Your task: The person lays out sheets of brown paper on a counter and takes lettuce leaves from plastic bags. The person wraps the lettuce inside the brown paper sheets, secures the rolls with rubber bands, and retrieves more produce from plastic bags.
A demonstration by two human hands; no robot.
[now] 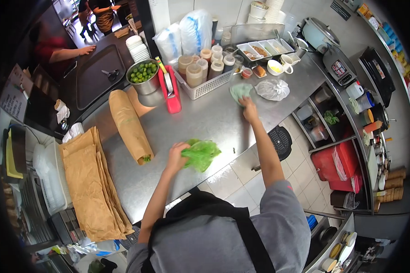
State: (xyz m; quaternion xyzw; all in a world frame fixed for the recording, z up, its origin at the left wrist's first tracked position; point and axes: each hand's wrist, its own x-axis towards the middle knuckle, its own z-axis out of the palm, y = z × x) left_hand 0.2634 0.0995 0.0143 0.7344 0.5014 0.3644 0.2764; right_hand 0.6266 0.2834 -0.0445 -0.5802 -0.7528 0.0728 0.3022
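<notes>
My left hand (177, 154) is closed on a crumpled bright green plastic bag (201, 154) above the front part of the steel counter (168, 123). Farther back and to the right, my right hand (248, 109) presses on a pale green cloth (241, 92) lying on the counter; its fingers are blurred. Just right of the cloth sits a tied clear plastic bag (273, 89). A long brown paper roll (128, 123) with green leaves at its open end lies left of my left hand. A small dark green scrap (233, 150) is near the front edge.
Brown paper bags (93, 182) are stacked at left. Along the back stand a pot of limes (142, 75), a red tape dispenser (170, 91), a basket of sauce bottles (205, 86) and a condiment tray (264, 49). Another person's hand (87, 49) rests near a dark tray (98, 77).
</notes>
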